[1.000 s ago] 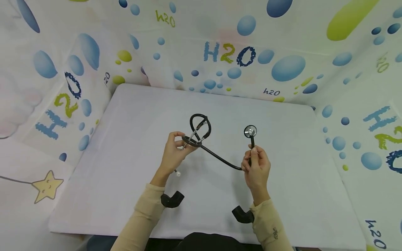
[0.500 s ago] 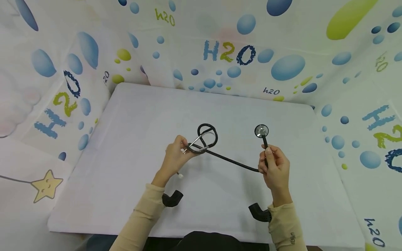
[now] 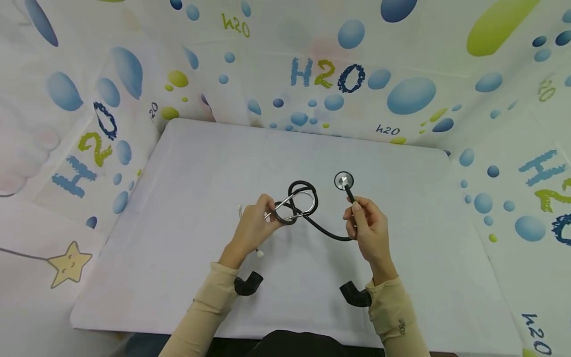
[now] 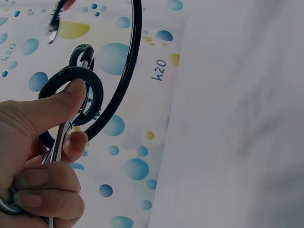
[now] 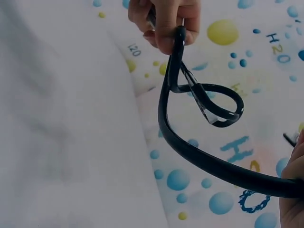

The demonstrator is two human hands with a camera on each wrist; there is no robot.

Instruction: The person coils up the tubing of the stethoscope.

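Note:
A black stethoscope (image 3: 327, 233) is held in the air between both hands. My left hand (image 3: 253, 225) grips its silver ear tubes and looped black tubing; in the left wrist view the thumb presses on the loop (image 4: 96, 90) and the other fingers curl around the metal. White ear tips (image 3: 259, 253) stick out beside that hand. My right hand (image 3: 371, 228) pinches the stem just below the round silver chest piece (image 3: 343, 181), which points away from me. Between the hands the tubing sags in a curve, plain in the right wrist view (image 5: 223, 171).
Beneath the hands lies a white table (image 3: 200, 163). Patterned curtains with blue and green drops and "H2O" lettering (image 3: 327, 74) enclose its back and sides. Black curved pieces (image 3: 249, 283) sit at both wrists.
The right hand moved right with the chest piece, then back left, so the tubing went straighter and now sags again. The tubing loops shifted rightward and turned slightly in the left hand.

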